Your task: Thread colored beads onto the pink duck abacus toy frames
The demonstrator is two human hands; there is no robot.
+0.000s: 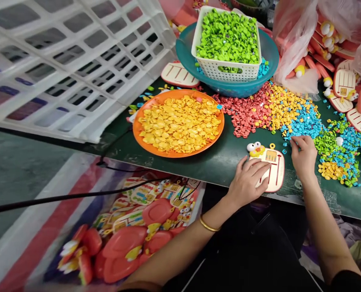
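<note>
A cream and red toy board (273,168) with a yellow duck head (256,149) lies near the front edge of the green table (217,162). My left hand (248,179) rests flat on the board, fingers stretched out. My right hand (304,155) reaches into a pile of small blue plastic pieces (304,123), its fingertips pinched among them; what they hold is too small to see. Beside the blue pile lie small red pieces (247,115), yellow pieces (282,105) and green pieces (328,142).
An orange plate (144,140) holds yellow pieces. A white basket (226,69) of green pieces sits in a teal bowl (186,56). More duck boards (346,87) lie at right. A white crate (71,61) stands left; a bag of finished toys (132,239) sits below.
</note>
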